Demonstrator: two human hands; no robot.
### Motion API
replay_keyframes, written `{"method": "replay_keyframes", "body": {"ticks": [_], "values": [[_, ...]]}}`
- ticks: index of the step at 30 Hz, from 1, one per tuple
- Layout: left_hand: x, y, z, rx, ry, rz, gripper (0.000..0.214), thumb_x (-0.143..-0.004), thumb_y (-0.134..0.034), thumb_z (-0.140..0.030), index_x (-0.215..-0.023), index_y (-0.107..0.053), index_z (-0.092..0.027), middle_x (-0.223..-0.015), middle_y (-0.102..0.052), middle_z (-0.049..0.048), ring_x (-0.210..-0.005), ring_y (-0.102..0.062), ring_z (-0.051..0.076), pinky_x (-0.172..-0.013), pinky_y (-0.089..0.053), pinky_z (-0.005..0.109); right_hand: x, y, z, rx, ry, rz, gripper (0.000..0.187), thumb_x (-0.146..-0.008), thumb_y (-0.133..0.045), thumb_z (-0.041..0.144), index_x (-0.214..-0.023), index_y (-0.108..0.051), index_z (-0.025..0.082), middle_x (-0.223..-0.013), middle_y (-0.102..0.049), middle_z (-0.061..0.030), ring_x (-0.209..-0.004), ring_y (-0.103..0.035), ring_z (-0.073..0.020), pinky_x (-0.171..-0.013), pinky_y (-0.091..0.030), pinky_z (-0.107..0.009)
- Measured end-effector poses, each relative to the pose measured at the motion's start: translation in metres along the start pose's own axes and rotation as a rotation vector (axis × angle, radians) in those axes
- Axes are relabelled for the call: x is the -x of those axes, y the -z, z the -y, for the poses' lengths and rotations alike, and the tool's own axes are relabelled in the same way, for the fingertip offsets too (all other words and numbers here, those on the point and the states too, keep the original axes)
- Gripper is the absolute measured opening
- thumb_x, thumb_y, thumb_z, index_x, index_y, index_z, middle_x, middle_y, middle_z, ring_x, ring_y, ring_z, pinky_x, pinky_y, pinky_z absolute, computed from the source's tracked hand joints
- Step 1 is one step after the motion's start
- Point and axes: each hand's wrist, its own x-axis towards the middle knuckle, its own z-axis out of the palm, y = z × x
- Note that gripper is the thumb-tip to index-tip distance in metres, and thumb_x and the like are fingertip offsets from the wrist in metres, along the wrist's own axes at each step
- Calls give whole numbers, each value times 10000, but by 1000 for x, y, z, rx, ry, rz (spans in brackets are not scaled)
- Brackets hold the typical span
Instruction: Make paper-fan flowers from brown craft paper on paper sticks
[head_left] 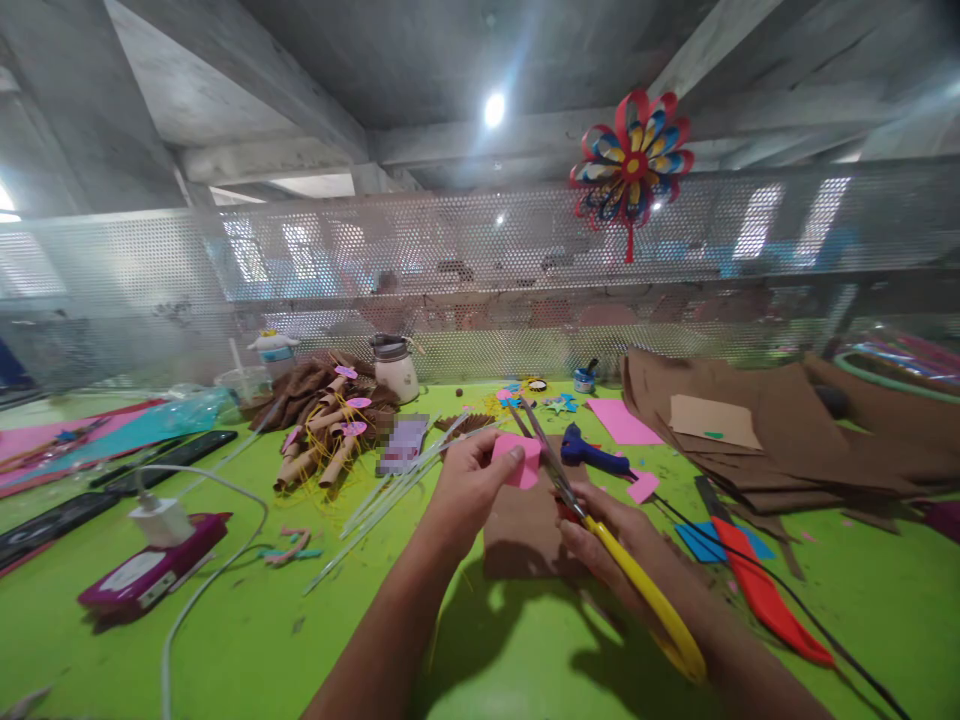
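Observation:
My left hand [469,482] pinches a small piece of pink paper [517,462] between thumb and fingers. A pair of scissors with yellow handles [630,575] is gripped in my right hand [611,535], its blades parted beside the paper's right edge. Below both hands lies a brown sheet of paper [517,535] on the green table. Just beyond my right hand rests a blue glue gun [592,452], with a pink paper scrap [643,487] by its cable.
A red-handled knife [761,590] and blue paper [701,542] lie to the right, before stacked brown sheets [697,430]. At left are a purple power strip [154,570], clear sticks [382,500] and brown paper rolls [300,465]. A jar [395,372] stands behind.

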Motion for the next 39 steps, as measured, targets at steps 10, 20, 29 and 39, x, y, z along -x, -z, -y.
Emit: {"method": "replay_keyframes", "body": {"ticks": [10, 20, 29, 39], "values": [[0, 0, 0, -5, 0, 4, 216, -774, -587, -313, -775, -666, -112, -748, -632, 58, -701, -535, 147, -654, -386, 263, 1, -9, -7, 24, -6, -132, 451, -815, -489, 555, -1038, -560, 169, -745, -567, -25, -601, -517, -139, -543, -410, -247], [0, 0, 0, 1, 12, -1, 211, -770, -590, -311, -783, -658, -111, -751, -635, 60, -718, -545, 157, -662, -388, 268, 0, -10, -9, 9, 2, -134, 478, -816, -485, 571, -1052, -552, 161, -722, -536, -15, -596, -490, -132, -533, -398, -238], [-2, 1, 4, -1, 12, 4, 203, -769, -589, -311, -783, -663, -122, -752, -642, 59, -719, -546, 160, -651, -388, 267, 1, -7, -7, 69, 1, -111, 456, -825, -461, 570, -1044, -552, 181, -689, -522, -5, -594, -480, -139, -528, -386, -245], [0, 1, 1, 10, 24, 7, 196, -770, -587, -297, -785, -670, -120, -758, -641, 57, -715, -544, 152, -655, -385, 261, 0, -8, -8, 43, 11, -128, 456, -825, -464, 566, -1023, -558, 167, -691, -502, -4, -584, -456, -128, -519, -372, -238]]}}
